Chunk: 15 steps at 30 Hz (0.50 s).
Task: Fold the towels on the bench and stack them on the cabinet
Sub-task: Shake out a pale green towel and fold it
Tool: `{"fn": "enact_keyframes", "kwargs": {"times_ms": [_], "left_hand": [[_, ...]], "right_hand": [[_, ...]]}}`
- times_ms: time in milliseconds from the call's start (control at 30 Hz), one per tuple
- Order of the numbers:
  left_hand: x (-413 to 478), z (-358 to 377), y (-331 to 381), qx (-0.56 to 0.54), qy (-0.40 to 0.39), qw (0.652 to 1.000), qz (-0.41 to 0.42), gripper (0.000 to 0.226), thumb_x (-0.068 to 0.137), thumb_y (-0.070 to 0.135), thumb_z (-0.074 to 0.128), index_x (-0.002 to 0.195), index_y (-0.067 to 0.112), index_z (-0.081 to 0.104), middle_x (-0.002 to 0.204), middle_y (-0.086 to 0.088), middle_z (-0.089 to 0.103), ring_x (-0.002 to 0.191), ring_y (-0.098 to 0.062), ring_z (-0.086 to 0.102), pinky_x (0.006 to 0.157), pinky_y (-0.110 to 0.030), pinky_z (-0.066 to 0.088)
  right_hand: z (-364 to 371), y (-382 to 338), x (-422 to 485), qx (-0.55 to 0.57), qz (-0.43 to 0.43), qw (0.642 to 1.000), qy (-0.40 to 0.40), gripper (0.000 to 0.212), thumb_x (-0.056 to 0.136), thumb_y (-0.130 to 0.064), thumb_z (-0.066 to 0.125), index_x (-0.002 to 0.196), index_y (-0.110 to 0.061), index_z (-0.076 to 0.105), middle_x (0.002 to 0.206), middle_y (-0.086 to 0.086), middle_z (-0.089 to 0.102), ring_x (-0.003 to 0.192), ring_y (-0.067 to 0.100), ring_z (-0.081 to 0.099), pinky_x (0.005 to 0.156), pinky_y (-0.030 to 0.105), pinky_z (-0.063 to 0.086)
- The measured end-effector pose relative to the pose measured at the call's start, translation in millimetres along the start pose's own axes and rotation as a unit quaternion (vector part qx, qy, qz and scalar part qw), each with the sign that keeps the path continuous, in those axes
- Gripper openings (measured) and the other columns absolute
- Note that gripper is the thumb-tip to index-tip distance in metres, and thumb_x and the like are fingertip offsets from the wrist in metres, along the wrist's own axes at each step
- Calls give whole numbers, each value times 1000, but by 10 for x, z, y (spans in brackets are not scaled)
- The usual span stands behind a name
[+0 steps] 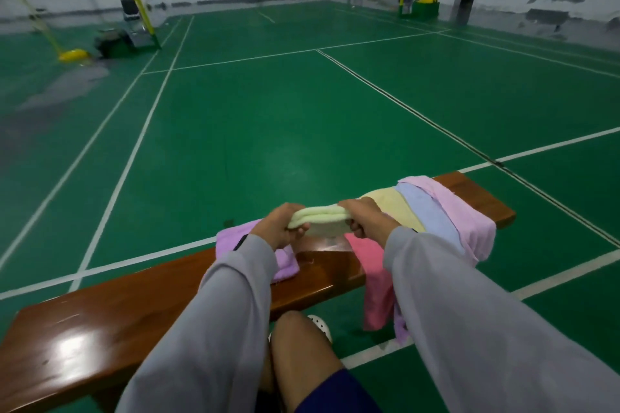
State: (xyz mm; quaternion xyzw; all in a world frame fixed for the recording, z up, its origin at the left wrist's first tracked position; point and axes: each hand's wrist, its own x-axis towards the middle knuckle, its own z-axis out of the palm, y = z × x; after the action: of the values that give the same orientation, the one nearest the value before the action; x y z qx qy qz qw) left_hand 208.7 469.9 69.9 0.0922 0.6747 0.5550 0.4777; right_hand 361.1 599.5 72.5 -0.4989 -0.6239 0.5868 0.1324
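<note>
1. Centre of the frame: the left hand (281,227) and the right hand (361,217) each grip one end of the pale green-yellow towel (318,221). Their fingers curl round its folded layers, just above the bench (117,308).
2. More towels wait: a purple towel (231,240) under the left wrist, a deep pink towel (370,282) drooping off the near edge, and a yellow towel (392,206), a blue towel (426,214) and a pale pink towel (466,214) draped to the right.
3. The likely risk is that either grip eases and the layers spring open (thick terry resists creases).
4. The cabinet is out of view, so the carry could loosen the bundle. A sleeve could also drag the deep pink towel to the floor.
</note>
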Motion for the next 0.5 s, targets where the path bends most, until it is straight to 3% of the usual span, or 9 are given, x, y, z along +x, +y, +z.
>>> {"fn": "enact_keyframes", "kwargs": {"times_ms": [67, 200, 333, 400, 500], "left_hand": [[-32, -257, 50, 25, -7, 999, 35, 5, 98, 11, 59, 96, 12, 63, 82, -20, 63, 52, -8, 61, 53, -20, 56], [-274, -646, 197, -63, 69, 992, 88, 10, 101, 12, 58, 105, 3, 59, 82, -15, 63, 46, -18, 64, 39, -22, 48], [-411, -1065, 177, -76, 96, 981, 151, 21, 102, 23, 59, 122, 14, 59, 98, -12, 72, 65, -26, 72, 50, -29, 53], [-378, -1289, -17, -23, 120, 985, 124, 22, 102, 22, 59, 123, 14, 57, 102, -13, 73, 70, -28, 75, 55, -33, 56], [-264, -1515, -480, 55, 117, 992, 8, 31, 102, 17, 60, 129, 2, 53, 106, -22, 69, 71, -34, 74, 56, -42, 62]], "right_hand": [[224, -112, 3, -7, 20, 1000, -21, 11, 85, -19, 55, 80, -9, 57, 50, 4, 46, 38, 14, 34, 44, 16, 27], [680, -424, -17, -10, -23, 999, -45, 14, 87, -21, 59, 80, -8, 60, 55, 6, 51, 40, 15, 41, 41, 17, 33], [1107, -598, 2, 29, -72, 994, -81, 19, 94, -27, 68, 90, -10, 60, 73, 7, 62, 54, 20, 58, 47, 23, 44], [1277, -480, 20, -1, -64, 993, -96, 19, 93, -25, 69, 91, -8, 61, 74, 10, 63, 52, 21, 60, 46, 23, 43], [1458, -29, 4, -91, -22, 988, -123, 14, 92, -18, 66, 95, -5, 61, 77, 12, 65, 49, 21, 58, 42, 22, 42]]}}
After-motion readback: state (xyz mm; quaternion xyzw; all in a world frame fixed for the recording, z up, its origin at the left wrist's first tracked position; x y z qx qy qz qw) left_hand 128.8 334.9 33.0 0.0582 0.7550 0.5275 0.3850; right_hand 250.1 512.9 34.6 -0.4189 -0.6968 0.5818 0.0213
